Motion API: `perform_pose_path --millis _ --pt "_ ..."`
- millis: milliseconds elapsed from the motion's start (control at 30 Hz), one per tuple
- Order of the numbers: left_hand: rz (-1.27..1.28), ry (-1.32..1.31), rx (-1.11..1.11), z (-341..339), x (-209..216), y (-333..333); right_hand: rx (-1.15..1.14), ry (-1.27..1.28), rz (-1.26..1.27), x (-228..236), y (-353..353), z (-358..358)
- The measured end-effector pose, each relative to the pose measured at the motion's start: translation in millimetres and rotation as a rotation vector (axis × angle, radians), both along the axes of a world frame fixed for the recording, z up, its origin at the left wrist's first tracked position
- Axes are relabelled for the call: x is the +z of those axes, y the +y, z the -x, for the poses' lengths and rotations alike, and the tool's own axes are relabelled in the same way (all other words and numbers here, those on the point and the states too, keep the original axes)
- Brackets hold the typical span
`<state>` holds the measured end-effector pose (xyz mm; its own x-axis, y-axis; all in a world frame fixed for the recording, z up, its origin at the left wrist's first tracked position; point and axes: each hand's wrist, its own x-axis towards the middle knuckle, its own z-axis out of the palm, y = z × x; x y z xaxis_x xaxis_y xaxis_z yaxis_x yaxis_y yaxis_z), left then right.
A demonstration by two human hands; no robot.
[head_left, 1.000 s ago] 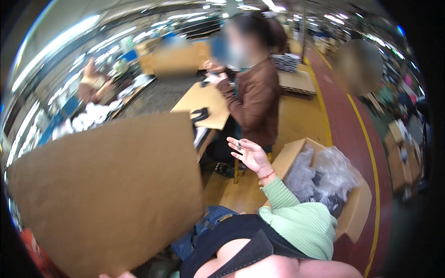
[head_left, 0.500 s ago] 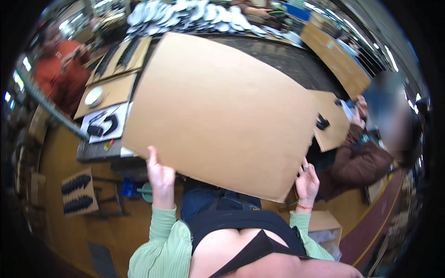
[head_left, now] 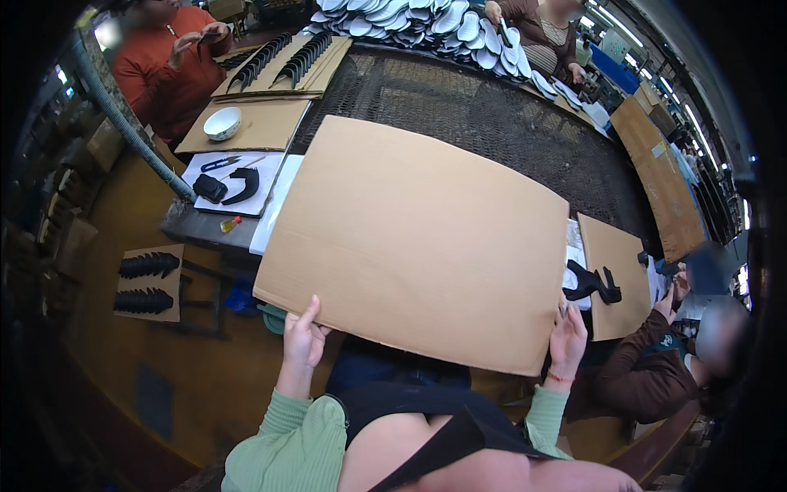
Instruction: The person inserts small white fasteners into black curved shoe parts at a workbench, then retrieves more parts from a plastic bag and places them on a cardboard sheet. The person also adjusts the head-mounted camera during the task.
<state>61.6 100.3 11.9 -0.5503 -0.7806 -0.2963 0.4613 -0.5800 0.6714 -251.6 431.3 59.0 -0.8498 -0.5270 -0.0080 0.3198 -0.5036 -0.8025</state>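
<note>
A large plain sheet of brown cardboard [head_left: 418, 246] is held out in front of me by its near corners. My left hand [head_left: 305, 338] grips the near left edge, thumb on top and fingers beneath. On the right side edge my right hand [head_left: 566, 336] holds the sheet, its fingers partly behind the board. The sheet covers part of the dark worktable [head_left: 500, 139]. Just past its right edge lie curved black pieces [head_left: 592, 283] on another cardboard sheet [head_left: 619, 320].
A white bowl [head_left: 222, 124], thread snips [head_left: 220, 162] and a small yellow bottle [head_left: 230, 224] lie at the left. Black curved parts stand in rows on cardboard [head_left: 332, 74]. A pile of white insoles [head_left: 459, 25] covers the far side. Co-workers sit left, right and at the back.
The cardboard sheet has come lower and flatter, nearer my body, with both hands still on it. The view has tilted, showing more of the far table.
</note>
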Motion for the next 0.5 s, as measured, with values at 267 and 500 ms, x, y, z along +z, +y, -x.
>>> perform_pose_path --millis 267,500 --pt "0.09 -0.142 0.033 3 -14 -49 0.036 0.044 -0.098 -4 -90 47" --pt "0.161 -0.221 -0.051 -1 -14 -76 0.033 0.073 -0.156 6 -117 63"
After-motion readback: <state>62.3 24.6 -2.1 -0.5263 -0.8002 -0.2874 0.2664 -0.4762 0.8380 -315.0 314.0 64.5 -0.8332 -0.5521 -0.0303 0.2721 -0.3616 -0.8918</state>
